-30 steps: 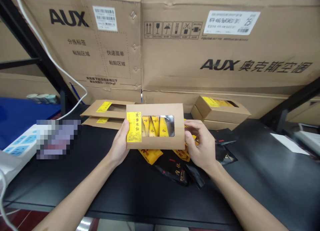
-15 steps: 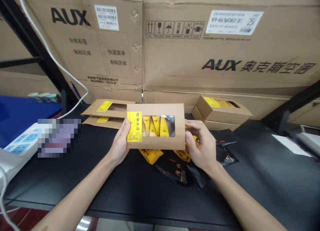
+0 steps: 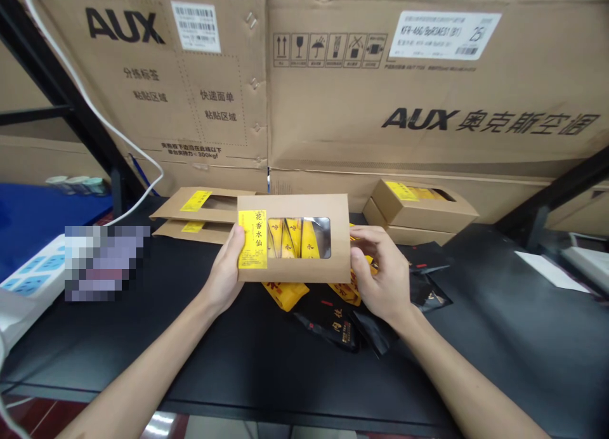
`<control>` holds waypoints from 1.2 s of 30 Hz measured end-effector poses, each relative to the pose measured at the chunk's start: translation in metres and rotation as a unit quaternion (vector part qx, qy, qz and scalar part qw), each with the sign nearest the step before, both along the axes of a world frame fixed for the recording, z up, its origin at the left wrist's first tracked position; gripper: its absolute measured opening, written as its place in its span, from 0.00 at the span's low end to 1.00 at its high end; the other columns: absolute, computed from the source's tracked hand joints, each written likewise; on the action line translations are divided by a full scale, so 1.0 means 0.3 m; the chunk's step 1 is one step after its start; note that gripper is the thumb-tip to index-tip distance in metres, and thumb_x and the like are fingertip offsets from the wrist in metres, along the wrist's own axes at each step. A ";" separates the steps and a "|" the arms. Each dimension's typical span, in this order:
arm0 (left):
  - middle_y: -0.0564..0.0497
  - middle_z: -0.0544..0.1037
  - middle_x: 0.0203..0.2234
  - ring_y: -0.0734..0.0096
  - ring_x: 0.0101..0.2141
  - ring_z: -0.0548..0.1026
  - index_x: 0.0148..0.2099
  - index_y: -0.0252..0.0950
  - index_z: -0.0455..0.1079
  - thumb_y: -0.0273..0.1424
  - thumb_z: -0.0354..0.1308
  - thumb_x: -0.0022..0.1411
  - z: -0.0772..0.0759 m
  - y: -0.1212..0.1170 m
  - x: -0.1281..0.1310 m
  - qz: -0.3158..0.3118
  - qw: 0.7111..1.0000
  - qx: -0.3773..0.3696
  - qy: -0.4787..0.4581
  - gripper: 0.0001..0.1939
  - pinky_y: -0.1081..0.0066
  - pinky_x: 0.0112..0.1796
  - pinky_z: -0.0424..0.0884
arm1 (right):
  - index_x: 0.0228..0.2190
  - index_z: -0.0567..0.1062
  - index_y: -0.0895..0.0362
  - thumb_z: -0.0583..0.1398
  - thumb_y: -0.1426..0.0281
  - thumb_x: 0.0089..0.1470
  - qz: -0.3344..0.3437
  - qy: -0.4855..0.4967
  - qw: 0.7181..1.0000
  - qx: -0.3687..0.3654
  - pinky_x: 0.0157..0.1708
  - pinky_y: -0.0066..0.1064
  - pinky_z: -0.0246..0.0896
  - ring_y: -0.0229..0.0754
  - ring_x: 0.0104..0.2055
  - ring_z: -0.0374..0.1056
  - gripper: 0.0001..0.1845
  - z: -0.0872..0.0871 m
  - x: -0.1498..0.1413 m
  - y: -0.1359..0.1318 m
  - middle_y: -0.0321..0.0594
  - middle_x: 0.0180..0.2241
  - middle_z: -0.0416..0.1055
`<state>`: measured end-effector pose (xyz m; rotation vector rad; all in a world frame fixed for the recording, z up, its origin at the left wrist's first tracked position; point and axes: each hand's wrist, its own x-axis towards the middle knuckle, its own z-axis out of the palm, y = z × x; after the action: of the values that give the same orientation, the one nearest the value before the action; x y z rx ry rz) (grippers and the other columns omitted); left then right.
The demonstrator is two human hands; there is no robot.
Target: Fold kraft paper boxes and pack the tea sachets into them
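Black table (image 3: pixel 304 375): kraft box (image 3: pixel 295 204) held at center, long axis left-right, yellow label at left end, window toward camera. Left hand (image 3: pixel 221 274) pinched left end, right hand (image 3: pixel 380 277) pinched right end. Yellow sachets (image 3: pixel 285 296) at 6 o'clock.

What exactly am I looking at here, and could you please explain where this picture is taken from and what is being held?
This is a single view from a camera worn on a person's head, looking forward and down, so the two bare arms are that person's own; no machine is involved. Their left hand and right hand hold a kraft-paper box with a yellow label and a window showing yellow packets. On the black table lie loose yellow packets, black packets and more kraft-paper boxes. Large AUX cardboard cartons stand behind.
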<state>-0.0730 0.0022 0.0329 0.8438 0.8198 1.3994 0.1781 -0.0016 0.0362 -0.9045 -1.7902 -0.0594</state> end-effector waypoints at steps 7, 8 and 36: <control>0.43 0.79 0.59 0.44 0.65 0.69 0.66 0.40 0.67 0.55 0.62 0.61 0.000 -0.004 0.001 0.000 1.000 0.017 0.011 0.38 0.52 0.61 0.71 | 0.48 0.71 0.54 0.58 0.73 0.64 0.007 0.004 1.000 0.004 0.39 0.33 0.75 0.40 0.42 0.76 0.11 0.005 -0.002 -0.005 0.45 0.45 0.75; 0.43 0.78 0.59 0.44 0.65 0.68 0.66 0.40 0.67 0.55 0.62 0.61 -0.001 -0.005 0.001 -0.002 1.000 0.024 0.011 0.38 0.52 0.61 0.71 | 0.48 0.71 0.54 0.58 0.73 0.64 0.009 0.005 1.000 0.005 0.38 0.33 0.75 0.39 0.41 0.75 0.11 0.007 -0.003 -0.006 0.45 0.45 0.74; 0.43 0.79 0.59 0.45 0.63 0.71 0.65 0.40 0.68 0.50 0.64 0.62 0.001 -0.003 -0.006 0.013 1.000 0.006 -0.009 0.35 0.52 0.60 0.72 | 0.49 0.75 0.50 0.54 0.74 0.65 0.026 0.031 0.999 -0.001 0.48 0.39 0.74 0.43 0.49 0.76 0.15 0.021 0.000 -0.007 0.41 0.47 0.78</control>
<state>-0.0749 0.0012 0.0332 0.8313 0.8126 1.4344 0.1782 -0.0036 0.0427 -0.8519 -1.7545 0.0033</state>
